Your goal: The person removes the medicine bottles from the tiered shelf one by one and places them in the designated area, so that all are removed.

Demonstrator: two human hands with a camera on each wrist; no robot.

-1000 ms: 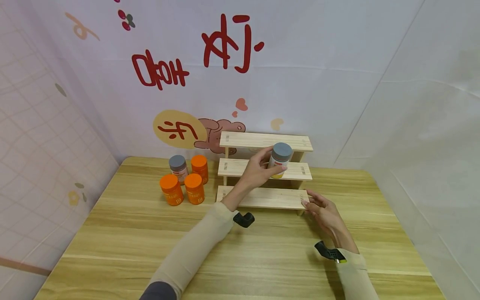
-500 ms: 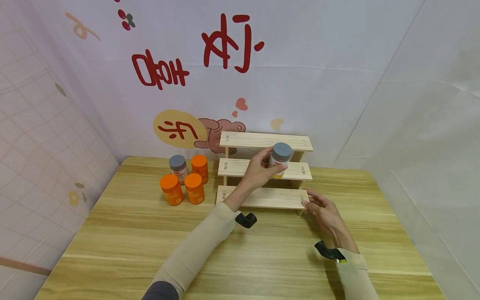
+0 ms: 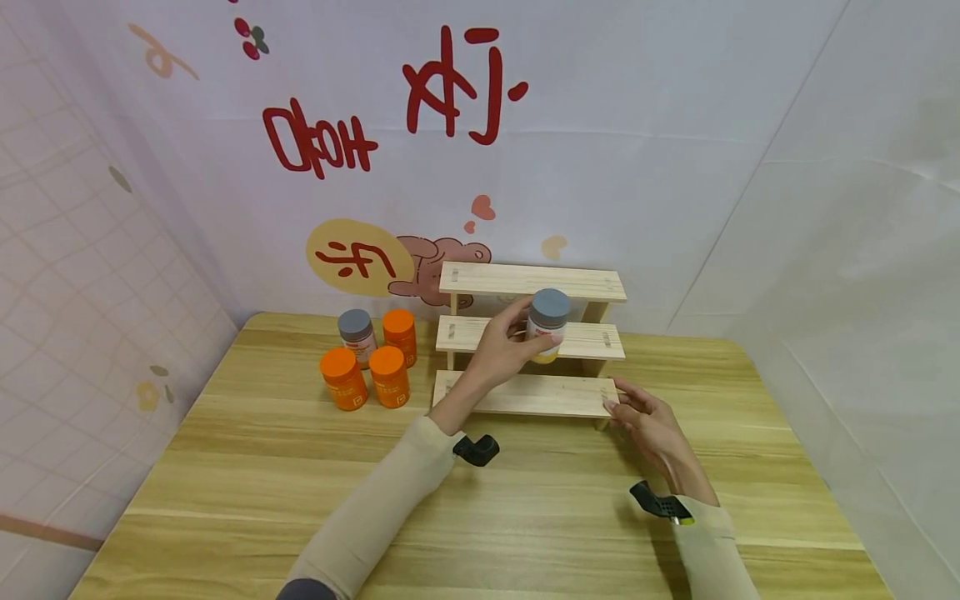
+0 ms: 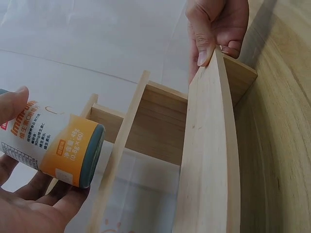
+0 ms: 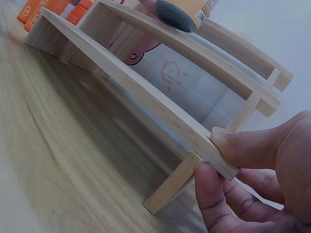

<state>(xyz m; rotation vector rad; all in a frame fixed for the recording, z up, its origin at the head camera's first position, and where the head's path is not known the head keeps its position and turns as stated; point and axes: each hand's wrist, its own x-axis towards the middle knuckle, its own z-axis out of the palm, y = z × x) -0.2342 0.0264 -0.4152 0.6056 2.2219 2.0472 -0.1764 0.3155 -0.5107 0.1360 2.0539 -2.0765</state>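
In the head view my left hand [image 3: 498, 348] holds a vitamin bottle [image 3: 545, 333] upright, in front of the middle step of a three-tier wooden shelf [image 3: 517, 393]. The bottle has a grey cap and a white and yellow label. The left wrist view shows the thumb and fingers around the vitamin bottle [image 4: 65, 145], its grey base off any surface. My right hand [image 3: 656, 429] pinches the right end of the lowest step. Seen from the right wrist, the thumb of the right hand [image 5: 262, 170] lies on the board [image 5: 160, 107] and the fingers are beneath it.
Left of the shelf, several orange jars [image 3: 389, 379] stand close together with one grey-capped bottle [image 3: 357, 337]. The wooden tabletop [image 3: 525, 517] reaches back to a printed white cloth wall [image 3: 637, 192].
My left hand has moved the vitamin bottle a little to the left and slightly lower in the head view. My right hand stays on the shelf end.
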